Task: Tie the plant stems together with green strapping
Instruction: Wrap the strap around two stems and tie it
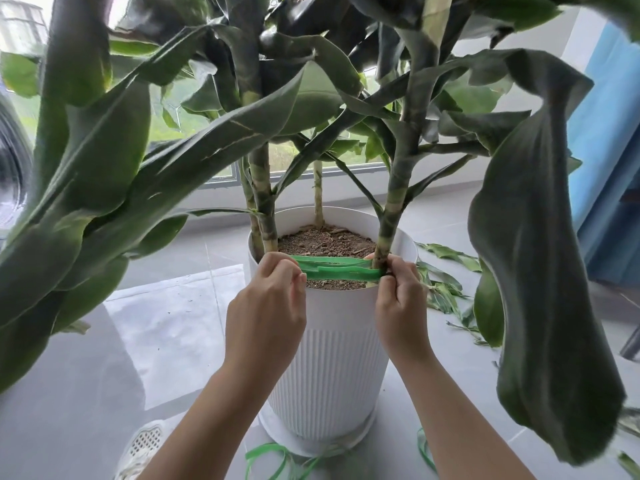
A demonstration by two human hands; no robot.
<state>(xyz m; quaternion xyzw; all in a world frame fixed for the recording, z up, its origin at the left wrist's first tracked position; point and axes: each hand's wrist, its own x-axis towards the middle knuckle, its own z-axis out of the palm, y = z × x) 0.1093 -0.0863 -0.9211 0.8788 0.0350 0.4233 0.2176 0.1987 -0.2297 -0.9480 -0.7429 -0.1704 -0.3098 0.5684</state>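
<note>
A tall plant is spreading broad dark-green leaves across most of the view, and some are hanging low at the left and right edges. Beneath it a glossy grey tiled floor is running back to a window. The plant is growing in a white ribbed pot, which is standing on the floor and holding brown soil. Several striped stems are rising from the soil at the left rim. One is rising at the back, and a thicker right stem is rising near the right rim.

The left hand is curling its fingers and pinching one end of the green strapping just in front of the left stems. The right hand is gripping the other end tightly against the base of the right stem. The strapping is stretching in several flat bands between the two hands, just above the soil at the pot's near rim. Whether it is passing behind any stem cannot be told.

Cut leaves are lying on the floor to the right of the pot. Loose strapping loops are lying by its base.
</note>
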